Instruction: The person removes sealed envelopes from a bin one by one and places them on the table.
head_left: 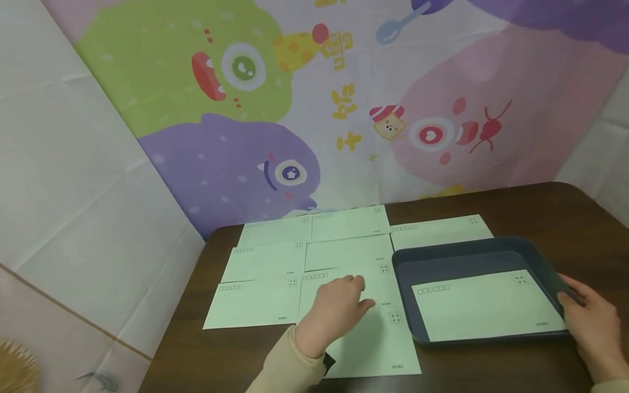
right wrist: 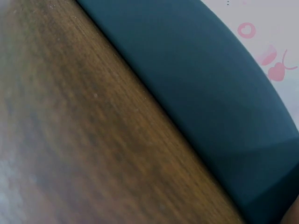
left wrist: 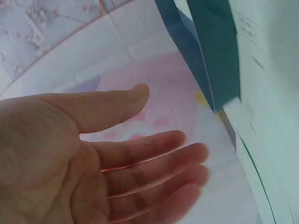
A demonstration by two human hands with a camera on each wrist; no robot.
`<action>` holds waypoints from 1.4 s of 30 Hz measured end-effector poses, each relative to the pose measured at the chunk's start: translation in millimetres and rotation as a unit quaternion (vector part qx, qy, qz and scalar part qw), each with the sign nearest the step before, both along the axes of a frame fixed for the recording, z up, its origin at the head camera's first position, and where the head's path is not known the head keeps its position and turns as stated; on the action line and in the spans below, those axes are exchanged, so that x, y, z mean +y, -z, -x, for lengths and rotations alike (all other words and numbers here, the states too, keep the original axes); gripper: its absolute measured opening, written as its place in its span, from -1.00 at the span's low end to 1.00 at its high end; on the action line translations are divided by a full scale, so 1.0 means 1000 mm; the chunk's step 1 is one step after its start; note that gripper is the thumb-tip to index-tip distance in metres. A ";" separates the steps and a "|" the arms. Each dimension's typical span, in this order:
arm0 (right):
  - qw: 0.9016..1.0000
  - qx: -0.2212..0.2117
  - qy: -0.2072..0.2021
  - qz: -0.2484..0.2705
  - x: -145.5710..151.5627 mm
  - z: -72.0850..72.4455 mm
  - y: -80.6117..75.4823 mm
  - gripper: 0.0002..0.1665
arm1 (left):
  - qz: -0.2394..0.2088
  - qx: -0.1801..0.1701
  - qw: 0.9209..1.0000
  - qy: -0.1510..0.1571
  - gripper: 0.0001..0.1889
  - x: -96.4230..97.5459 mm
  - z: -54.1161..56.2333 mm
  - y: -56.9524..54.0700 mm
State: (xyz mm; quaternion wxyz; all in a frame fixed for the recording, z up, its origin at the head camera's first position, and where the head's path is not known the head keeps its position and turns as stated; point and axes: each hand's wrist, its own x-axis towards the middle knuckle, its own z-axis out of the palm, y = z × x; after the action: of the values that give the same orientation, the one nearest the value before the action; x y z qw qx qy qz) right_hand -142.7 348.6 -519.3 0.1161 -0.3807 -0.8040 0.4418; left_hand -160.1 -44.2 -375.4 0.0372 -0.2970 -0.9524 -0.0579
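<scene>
My left hand (head_left: 339, 308) hangs above the laid-out envelopes, holding nothing. The left wrist view shows that hand (left wrist: 126, 163) with its fingers relaxed and thumb apart, left of the tray (left wrist: 217, 51). At the right, my right hand (head_left: 594, 322) grips the side rim of a dark tray (head_left: 457, 262), thumb over the edge. A pale envelope (head_left: 486, 308) with postcode boxes and a stamp square lies inside it. Only a bit of the right hand appears in the right wrist view, at the lower corner beside the tray wall (right wrist: 187, 84).
Several like envelopes lie in rows on the brown wooden table (head_left: 182, 338), including one at front left (head_left: 253, 303) and one at the near edge (head_left: 373, 355). Another envelope (head_left: 437, 229) is partly behind the tray. A cartoon-printed cloth (head_left: 363, 180) hangs behind the table.
</scene>
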 end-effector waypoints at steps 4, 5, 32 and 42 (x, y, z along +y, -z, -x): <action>1.000 0.005 -0.004 -0.007 0.000 -0.002 -0.001 -0.45 | 0.015 0.017 0.997 0.073 -0.71 0.029 0.011 0.003; 1.000 0.006 -0.005 -0.009 0.000 -0.002 -0.001 -0.45 | 0.017 0.011 0.996 0.091 -0.70 0.037 0.014 0.005; 1.000 -0.011 -0.010 0.006 -0.003 -0.006 -0.011 -0.45 | 0.165 -0.051 0.977 0.122 0.05 0.105 0.036 0.059; 1.000 -0.003 -0.020 0.005 -0.007 -0.009 -0.017 -0.46 | 0.159 -0.008 0.982 0.102 0.00 0.108 0.033 0.058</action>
State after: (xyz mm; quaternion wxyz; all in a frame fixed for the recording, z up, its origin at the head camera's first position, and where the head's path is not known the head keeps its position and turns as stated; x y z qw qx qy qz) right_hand -133.8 341.7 -502.2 0.1032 -0.3659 -0.8099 0.4467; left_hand -192.7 64.1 -433.4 -0.0244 -0.3942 -0.9144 0.0887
